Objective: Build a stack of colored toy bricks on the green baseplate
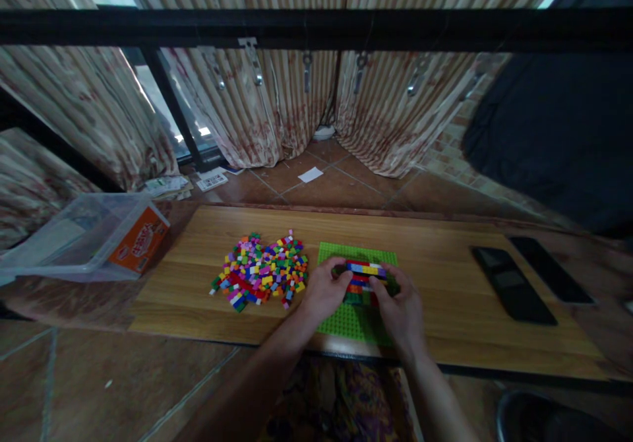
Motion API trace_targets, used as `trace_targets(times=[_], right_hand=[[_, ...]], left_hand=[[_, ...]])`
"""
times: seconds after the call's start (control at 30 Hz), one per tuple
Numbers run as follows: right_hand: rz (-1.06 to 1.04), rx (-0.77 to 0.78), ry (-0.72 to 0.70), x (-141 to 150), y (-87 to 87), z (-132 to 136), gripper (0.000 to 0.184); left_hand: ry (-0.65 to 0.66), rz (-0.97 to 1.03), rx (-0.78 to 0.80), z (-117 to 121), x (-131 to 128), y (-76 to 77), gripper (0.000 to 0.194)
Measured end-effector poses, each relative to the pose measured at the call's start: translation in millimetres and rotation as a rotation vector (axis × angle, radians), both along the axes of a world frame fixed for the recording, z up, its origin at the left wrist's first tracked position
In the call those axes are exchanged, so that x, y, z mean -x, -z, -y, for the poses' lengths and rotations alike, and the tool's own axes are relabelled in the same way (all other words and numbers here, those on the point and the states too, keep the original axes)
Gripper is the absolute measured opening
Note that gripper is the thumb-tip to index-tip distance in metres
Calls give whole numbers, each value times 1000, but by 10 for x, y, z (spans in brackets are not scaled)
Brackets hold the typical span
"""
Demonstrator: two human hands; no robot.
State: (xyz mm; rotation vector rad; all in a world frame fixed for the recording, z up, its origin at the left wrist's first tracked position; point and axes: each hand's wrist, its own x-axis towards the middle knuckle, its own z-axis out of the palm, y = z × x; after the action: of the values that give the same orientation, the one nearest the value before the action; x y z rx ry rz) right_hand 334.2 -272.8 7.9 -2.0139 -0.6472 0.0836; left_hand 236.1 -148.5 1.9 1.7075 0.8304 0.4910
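two bare hands work over a green studded baseplate (341, 326) on a wooden tabletop (445, 264). the left hand (326, 287) and the right hand (401, 300) grip a small block of stacked toy bricks (364, 277) from either side, fingers curled and thumbs against its near face. the block, in rows of blue, yellow, white, red, orange and green, is over the middle of the baseplate; whether it touches the studs cannot be told.

just left of the baseplate spreads a pile of loose bricks (264, 267) in many colors. a clear plastic bin (89, 231) with an orange label (140, 242) sits beyond the left end of the tabletop. toward the right end lie two dark, flat, phone-like devices, the nearer one (513, 285) well apart from the right hand and the other one (548, 269) just to its right.

on the far side, striped curtains (287, 105) hang behind a dark rail (316, 30), and a white slip of paper (310, 175) lies on the tiled floor (277, 185).
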Motion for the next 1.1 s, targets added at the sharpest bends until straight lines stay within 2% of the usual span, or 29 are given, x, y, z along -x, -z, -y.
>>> trace_targets(times=[0.37,0.5,0.6,0.7,0.83,0.9,0.97,1.1], right_hand=[[-144,-55,67,64,5,-99,51],[-154,-42,45,15,35,-104,52],[-185,-79,10,-30,24,-34,55],[-187,-124,81,-44,-48,103,60],[-190,-66,111,-2,-211,321,59],[-207,-22,111,49,-270,408,53],[-216,5,98,121,-286,467,47],[-177,21,16,305,-220,491,43]], left_hand=[[-126,37,72,77,-82,-10,33],[-137,20,43,98,-106,-84,30],[-136,11,-25,140,-6,-191,27],[-124,24,-142,140,271,-299,27],[-181,-26,-284,-61,884,-366,28],[-281,-91,-399,-236,1230,-363,29],[-319,-190,-502,-413,1538,-342,32],[-313,-338,-553,-622,1907,-268,31]])
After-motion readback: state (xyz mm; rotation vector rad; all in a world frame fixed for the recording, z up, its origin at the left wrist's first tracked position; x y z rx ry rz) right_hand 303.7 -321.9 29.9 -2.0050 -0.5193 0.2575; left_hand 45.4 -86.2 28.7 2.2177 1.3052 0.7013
